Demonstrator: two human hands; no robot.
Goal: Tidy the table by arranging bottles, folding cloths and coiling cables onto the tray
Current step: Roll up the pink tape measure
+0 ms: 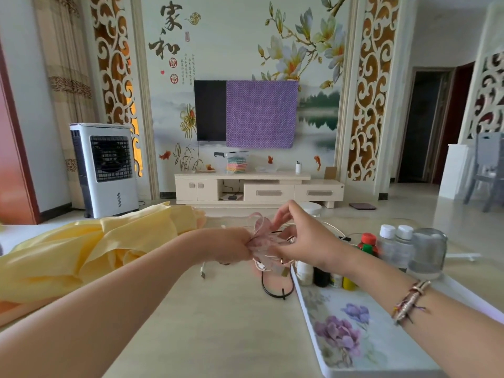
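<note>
A living room fills the upper half of the frame: a wall-hung television (pixel 210 110) half covered by a purple cloth (pixel 261 113), a low cream cabinet (pixel 256 188) beneath it, and one white air cooler (pixel 105 170) at mid left. Across the lower half runs a pale worktop (pixel 218 309). One yellow cloth (pixel 90 249) lies crumpled at the left edge. One flowered tray (pixel 351 331) sits at lower right, its long axis running from the near right corner away toward the centre. At its far end stand about eight bottles (pixel 387 241), upright, caps up, some blurred, so the count is unsure, plus one clear glass jar (pixel 428 251). At the centre, the left hand (pixel 231 246) grips a pink cable (pixel 261 236) bunched into loops that fan upward, held above the worktop; its fingers are curled tight round the bundle. The right hand (pixel 302 238) pinches a loop, other fingers spread. One black cable (pixel 275 290) and one white cable (pixel 203 270) lie just below.
</note>
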